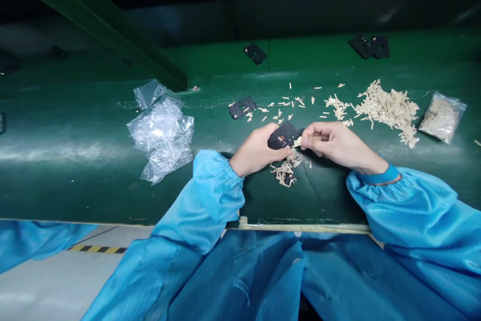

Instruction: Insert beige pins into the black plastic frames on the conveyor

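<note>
My left hand is closed around a flat black plastic plate with small cutouts, tilted above the green bench. At the plate's right edge, the thumb and fingers of my right hand pinch a small cream-coloured strip. Right under the plate lies a small heap of cream strips, with something dark among them. Another black plate lies flat just beyond my left hand. Loose strips are scattered between it and a large pile of cream strips on the right.
Crumpled clear plastic bags lie to the left. A clear bag filled with small pieces sits at the far right. More black plates rest at the back, near a green slanted post. Another person's blue sleeve shows at lower left.
</note>
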`<action>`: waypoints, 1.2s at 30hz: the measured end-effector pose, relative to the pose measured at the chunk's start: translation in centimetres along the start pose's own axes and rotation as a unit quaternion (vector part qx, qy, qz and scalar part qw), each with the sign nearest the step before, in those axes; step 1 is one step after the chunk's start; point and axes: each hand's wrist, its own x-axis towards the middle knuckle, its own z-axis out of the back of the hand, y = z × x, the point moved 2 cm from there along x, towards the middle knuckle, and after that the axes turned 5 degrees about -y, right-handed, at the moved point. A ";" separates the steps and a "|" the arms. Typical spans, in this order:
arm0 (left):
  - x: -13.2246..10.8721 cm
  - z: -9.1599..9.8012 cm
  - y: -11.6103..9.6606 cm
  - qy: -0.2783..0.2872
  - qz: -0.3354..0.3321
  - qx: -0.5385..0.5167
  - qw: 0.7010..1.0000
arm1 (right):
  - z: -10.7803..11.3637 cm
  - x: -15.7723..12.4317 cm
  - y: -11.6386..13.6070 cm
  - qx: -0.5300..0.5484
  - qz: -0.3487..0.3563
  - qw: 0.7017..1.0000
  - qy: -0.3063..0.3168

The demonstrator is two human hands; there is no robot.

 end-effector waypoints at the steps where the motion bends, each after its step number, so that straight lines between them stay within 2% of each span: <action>1: 0.0 0.1 0.0 0.013 0.003 0.002 1.000 | 0.1 0.0 0.1 -0.004 -0.005 1.000 0.002; 6: -0.2 0.3 -0.1 0.115 0.059 -0.045 0.991 | 0.2 -0.1 -0.2 -0.022 -0.014 0.998 0.055; 8: -0.2 0.4 -0.1 0.135 0.067 -0.051 0.987 | 0.0 -0.1 -0.5 -0.030 -0.004 0.996 0.082; 12: 0.0 0.6 -0.2 0.062 0.009 0.000 0.998 | -0.2 -0.1 -0.9 -0.041 0.008 0.995 0.088; 14: 0.0 0.4 -0.1 0.044 -0.004 0.003 0.999 | -0.3 -0.1 -0.9 -0.044 0.009 0.996 0.080; 22: 0.1 0.3 0.1 0.013 -0.017 0.047 0.999 | -0.3 0.0 -0.6 -0.037 0.014 0.999 0.031; 28: 0.1 0.5 0.1 0.051 -0.012 0.048 0.997 | -0.2 0.0 -0.9 -0.025 0.004 0.999 0.031; 36: 0.1 -0.2 0.0 0.003 -0.009 0.018 1.000 | -0.6 0.0 -0.6 -0.043 0.017 0.998 0.037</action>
